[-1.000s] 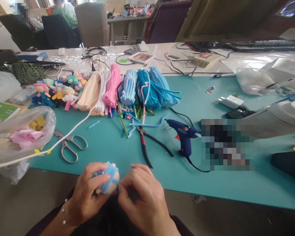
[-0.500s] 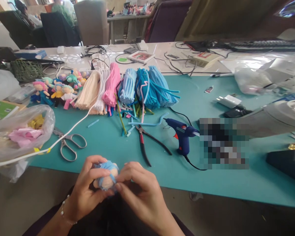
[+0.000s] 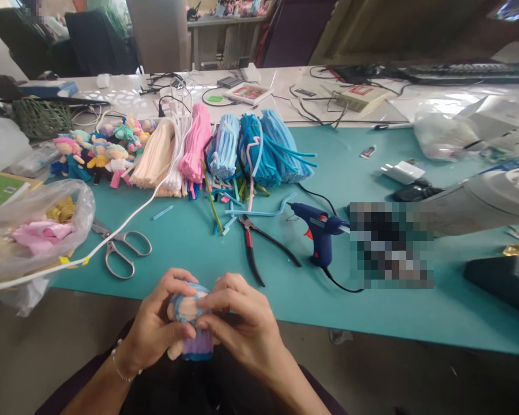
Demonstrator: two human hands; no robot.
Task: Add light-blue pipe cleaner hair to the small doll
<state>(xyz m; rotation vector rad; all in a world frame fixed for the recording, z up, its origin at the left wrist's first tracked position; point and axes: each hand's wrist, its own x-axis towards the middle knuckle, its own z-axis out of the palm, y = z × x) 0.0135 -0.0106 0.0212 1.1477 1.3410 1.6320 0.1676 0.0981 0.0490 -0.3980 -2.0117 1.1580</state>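
A small pipe-cleaner doll [image 3: 198, 344] with blue hair, a pale face and a purple body with a blue lower edge is held just off the table's front edge. My left hand [image 3: 158, 323] wraps round the left side of its head, thumb under the chin. From the right, my right hand [image 3: 242, 323] pinches at the head's side with thumb and fingertips. Both hands hide parts of the head. Past them on the green mat lie pliers [image 3: 251, 253] with red and black handles, a blue glue gun [image 3: 319, 233] and metal scissors [image 3: 121, 253].
Bundles of pipe cleaners in cream, pink [image 3: 194, 147] and blue [image 3: 225, 147] stand at the back. Several finished dolls [image 3: 99, 153] sit left of them. A plastic bag [image 3: 43, 230] lies at left, with a white cable [image 3: 130, 216] crossing over. A pale cylindrical object [image 3: 480, 202] lies at right.
The doll has tipped so that its purple body now shows below the head. My right fingers have shifted slightly left and up on the head. The view has tilted a little.
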